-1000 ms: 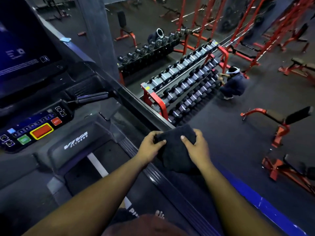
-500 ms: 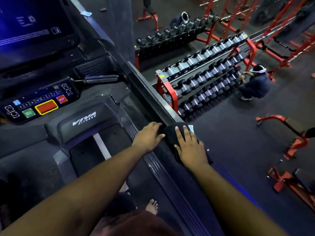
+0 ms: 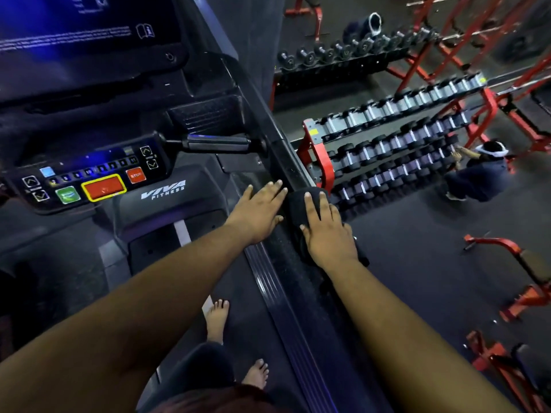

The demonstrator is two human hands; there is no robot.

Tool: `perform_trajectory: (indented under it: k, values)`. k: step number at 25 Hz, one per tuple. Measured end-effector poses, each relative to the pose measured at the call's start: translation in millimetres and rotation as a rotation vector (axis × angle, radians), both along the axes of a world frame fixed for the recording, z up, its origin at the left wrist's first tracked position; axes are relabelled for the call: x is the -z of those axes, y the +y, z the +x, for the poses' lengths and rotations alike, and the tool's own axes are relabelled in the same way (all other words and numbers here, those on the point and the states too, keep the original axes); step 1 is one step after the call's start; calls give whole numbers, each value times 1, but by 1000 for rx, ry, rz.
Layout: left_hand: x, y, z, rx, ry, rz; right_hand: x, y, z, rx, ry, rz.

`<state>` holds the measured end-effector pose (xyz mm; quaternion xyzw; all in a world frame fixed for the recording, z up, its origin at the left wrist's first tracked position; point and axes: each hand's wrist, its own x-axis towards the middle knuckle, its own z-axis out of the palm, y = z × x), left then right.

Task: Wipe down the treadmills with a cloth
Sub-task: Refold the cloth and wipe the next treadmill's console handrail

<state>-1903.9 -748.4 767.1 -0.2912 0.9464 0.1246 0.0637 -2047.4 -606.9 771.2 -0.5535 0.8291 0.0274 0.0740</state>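
- Cloth (image 3: 298, 204): dark, folded, now draped over the top of the treadmill's right side rail (image 3: 293, 171), just below the point where the rail meets the console; a second ago held up in the air between both hands, above the rail.
- Right hand (image 3: 326, 231): laid flat on the cloth, fingers straight and a little spread, pressing it down on the rail; no longer pinching an edge of it as before.
- Left hand (image 3: 258, 210): also flat, fingers straight and together, resting on the inner side of the rail just beside the cloth, fingertips touching its edge or very near; cannot tell if really in contact. Nothing held in it now.
- Seen half a second ago in almost the same pose, but now placed further up the rail, closer to the short black handlebar (image 3: 216, 143) and the control panel (image 3: 89, 181).
- Meaning for the task, as a judgement: unfolding and placing finished, wiping stroke along the rail begun, going upward toward the console.
- Probably still to wipe: lower part of this rail, handlebar, panel, screen.
- Possible risk: pressing the red stop button (image 3: 103, 186) by accident when reaching the panel.
- Bare feet (image 3: 217, 318) standing on the belt below.
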Motion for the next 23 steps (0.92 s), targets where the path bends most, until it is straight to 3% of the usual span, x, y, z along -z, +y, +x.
perform_trajectory:
  k: [6,10,17,23]
  values:
    - [7,-100,4,-18,-173,-202,-1,-110,-11,-53,-10,-20]
    - [14,-143,11,93,-197,-330,3,-174,-13,-105,84,22]
    - [18,-144,25,154,-166,-354,-4,-102,12,-365,448,446]
    - [29,-156,33,220,-151,-415,2,-182,19,-470,662,543]
